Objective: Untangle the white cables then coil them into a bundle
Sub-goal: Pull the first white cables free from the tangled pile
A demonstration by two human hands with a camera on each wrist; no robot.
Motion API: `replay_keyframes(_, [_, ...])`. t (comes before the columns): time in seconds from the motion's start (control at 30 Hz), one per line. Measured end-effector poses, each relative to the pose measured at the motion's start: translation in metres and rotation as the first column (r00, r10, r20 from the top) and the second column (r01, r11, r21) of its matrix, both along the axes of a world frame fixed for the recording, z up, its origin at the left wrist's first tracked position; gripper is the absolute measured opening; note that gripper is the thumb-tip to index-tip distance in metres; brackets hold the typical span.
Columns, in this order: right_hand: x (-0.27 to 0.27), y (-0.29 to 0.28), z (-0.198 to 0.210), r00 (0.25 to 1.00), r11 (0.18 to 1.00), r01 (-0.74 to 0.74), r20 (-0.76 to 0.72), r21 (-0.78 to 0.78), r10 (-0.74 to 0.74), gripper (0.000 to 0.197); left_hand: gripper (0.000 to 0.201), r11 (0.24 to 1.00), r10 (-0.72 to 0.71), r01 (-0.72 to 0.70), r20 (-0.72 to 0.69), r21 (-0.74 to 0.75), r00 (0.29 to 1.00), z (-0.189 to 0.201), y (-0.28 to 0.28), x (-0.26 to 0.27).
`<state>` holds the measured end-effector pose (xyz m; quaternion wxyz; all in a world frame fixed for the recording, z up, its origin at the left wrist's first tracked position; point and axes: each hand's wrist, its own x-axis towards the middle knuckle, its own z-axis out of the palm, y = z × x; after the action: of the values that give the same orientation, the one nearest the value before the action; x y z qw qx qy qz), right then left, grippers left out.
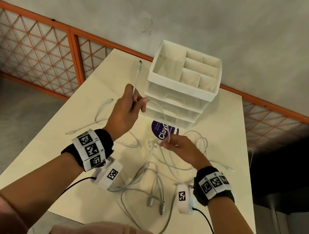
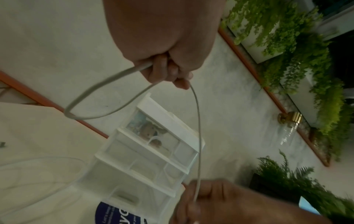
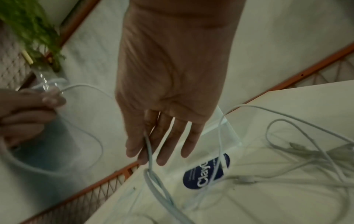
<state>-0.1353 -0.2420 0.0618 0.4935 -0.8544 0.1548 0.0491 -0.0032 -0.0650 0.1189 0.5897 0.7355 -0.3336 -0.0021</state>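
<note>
Left hand: the left hand is raised above the table, near the front of the organizer. Its fingers are curled around one cable; the plug end stands up above the fist. In the left wrist view the cable makes a small loop beside the fingers and then runs down to the other hand.

Right hand: the right hand is lower, above the sticker. In the right wrist view the fingers are almost straight, and the cable passes between the thumb and the first fingers. It seems a light pinch, but the thumb contact is blurred.

Held cable: it goes from the left hand across the front of the organizer to the right hand, and below the right hand it drops into the pile.

Cables: the other cables lie tangled on the table, between the two wrists and toward the near edge. Two plugs lie side by side near the front. One more cable lies apart, on the left part of the table.

Organizer: white, with drawers and open compartments on top; it stands at the far side of the table.

Sticker: dark blue and round, on the table just in front of the organizer.
</note>
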Motion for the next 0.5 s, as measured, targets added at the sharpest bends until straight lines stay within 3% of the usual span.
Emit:
replay_keyframes(0.1, [0.0, -0.005, -0.011, 0.996, 0.998, 0.064, 0.063, -0.011, -0.063, 0.015, 0.024, 0.984, 0.171, -0.169, -0.049, 0.052, 0.984, -0.01, 0.009, 0.012])
replay_keyframes(0.23, [0.005, -0.012, 0.012, 0.953, 0.97, 0.227, 0.222, -0.08, -0.205, 0.023, 0.021, 0.906, 0.237, -0.186, -0.091, 0.381, 0.967, -0.031, 0.022, 0.017])
replay_keyframes(0.3, [0.01, -0.009, 0.038, 0.959, 0.958, 0.179, 0.257, -0.223, -0.119, 0.022, 0.031, 0.925, 0.11, -0.095, -0.02, 0.368, 0.994, -0.027, 0.018, 0.011])
replay_keyframes(0.37, [0.017, -0.002, 0.063, 0.966, 0.938, 0.086, 0.259, -0.335, 0.004, 0.024, 0.028, 0.947, -0.122, 0.091, 0.084, 0.307, 0.989, -0.014, 0.009, 0.001])
replay_keyframes(0.43, [0.022, 0.008, 0.085, 0.968, 0.939, 0.042, 0.248, -0.341, 0.047, 0.025, 0.023, 0.914, -0.297, 0.251, 0.103, 0.319, 0.949, -0.005, -0.002, -0.008])
replay_keyframes(0.5, [0.023, 0.014, 0.101, 0.969, 0.963, 0.03, 0.245, -0.269, 0.039, 0.023, 0.022, 0.907, -0.316, 0.29, 0.038, 0.306, 0.948, 0.001, -0.01, -0.014])
